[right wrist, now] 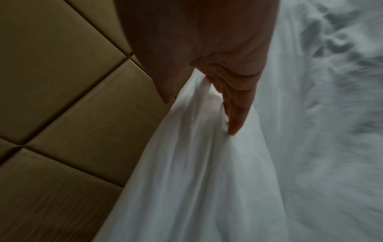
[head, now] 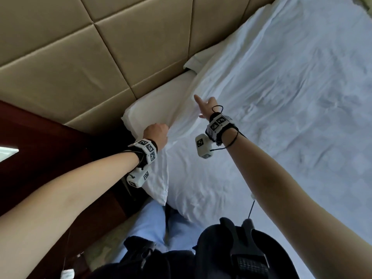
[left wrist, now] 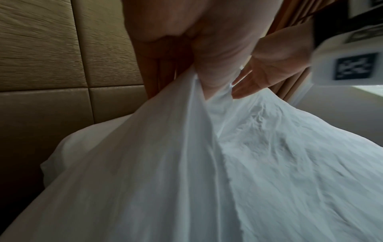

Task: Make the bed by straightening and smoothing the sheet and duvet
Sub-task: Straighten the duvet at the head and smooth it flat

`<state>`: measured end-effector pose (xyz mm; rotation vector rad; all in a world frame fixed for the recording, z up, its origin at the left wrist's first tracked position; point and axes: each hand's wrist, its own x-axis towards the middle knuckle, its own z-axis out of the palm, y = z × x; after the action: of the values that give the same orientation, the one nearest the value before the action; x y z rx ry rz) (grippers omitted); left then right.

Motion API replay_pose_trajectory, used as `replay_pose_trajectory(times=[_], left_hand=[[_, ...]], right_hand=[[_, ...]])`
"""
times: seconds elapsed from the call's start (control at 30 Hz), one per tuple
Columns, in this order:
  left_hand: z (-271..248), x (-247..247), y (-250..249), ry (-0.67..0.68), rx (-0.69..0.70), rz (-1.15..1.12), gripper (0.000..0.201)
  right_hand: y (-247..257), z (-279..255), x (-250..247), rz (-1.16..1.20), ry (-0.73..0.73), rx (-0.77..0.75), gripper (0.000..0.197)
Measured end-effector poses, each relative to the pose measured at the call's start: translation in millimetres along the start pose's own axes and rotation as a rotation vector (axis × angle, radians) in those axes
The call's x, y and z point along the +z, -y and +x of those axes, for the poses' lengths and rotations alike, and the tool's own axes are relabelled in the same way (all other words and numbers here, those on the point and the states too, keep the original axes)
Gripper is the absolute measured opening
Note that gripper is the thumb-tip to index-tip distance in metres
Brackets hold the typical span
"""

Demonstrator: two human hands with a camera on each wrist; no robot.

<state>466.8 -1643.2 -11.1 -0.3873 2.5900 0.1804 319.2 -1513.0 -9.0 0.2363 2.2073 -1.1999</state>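
A crumpled white duvet [head: 271,101] covers the bed, its top edge lying near the headboard. My left hand [head: 156,132] is balled into a fist at the duvet's near top corner. In the left wrist view the cloth [left wrist: 165,147] rises in a taut peak into that grip [left wrist: 199,72]. My right hand [head: 204,106] is farther along the same edge, fingers straight. In the right wrist view its fingers [right wrist: 234,114] lie along a raised fold of the duvet [right wrist: 196,155], the thumb apart on the other side. Cream-white bedding [head: 159,97] shows beyond the duvet's edge.
A padded beige headboard [head: 100,47] runs along the bed's head. To the left stands a dark wooden nightstand [head: 40,150]. My legs in light blue trousers [head: 151,224] are against the bed's side, and black gear [head: 241,256] hangs at my chest. Curtains [left wrist: 290,29] hang beyond the bed.
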Motion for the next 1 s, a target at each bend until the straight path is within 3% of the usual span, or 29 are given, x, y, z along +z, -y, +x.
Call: replay_pose_trajectory(times=[0.1, 0.23, 0.37, 0.53, 0.63, 0.77, 0.87, 1.0], left_hand=[[2, 1, 10, 0.016, 0.038, 0.034, 0.025], [13, -8, 34, 0.009, 0.078, 0.026, 0.026], [28, -35, 75, -0.065, 0.073, -0.054, 0.026], [54, -73, 141, -0.245, -0.009, -0.193, 0.023], [71, -85, 176, -0.281, -0.057, -0.220, 0.019], [87, -80, 209, -0.246, -0.113, -0.143, 0.019], [90, -65, 228, -0.127, -0.193, -0.030, 0.025], [92, -44, 245, 0.065, -0.293, 0.064, 0.033]], right_hand=[[19, 11, 11, 0.000, -0.008, 0.070, 0.058], [39, 27, 14, -0.129, -0.001, 0.061, 0.029], [71, 29, 24, -0.074, -0.007, 0.030, 0.033], [124, 47, 71, 0.028, -0.068, -0.117, 0.031], [155, 63, 102, 0.055, -0.076, -0.129, 0.027], [169, 94, 131, 0.039, -0.106, -0.093, 0.028], [168, 100, 143, -0.055, -0.129, -0.054, 0.033], [158, 106, 160, -0.056, -0.010, -0.129, 0.013]])
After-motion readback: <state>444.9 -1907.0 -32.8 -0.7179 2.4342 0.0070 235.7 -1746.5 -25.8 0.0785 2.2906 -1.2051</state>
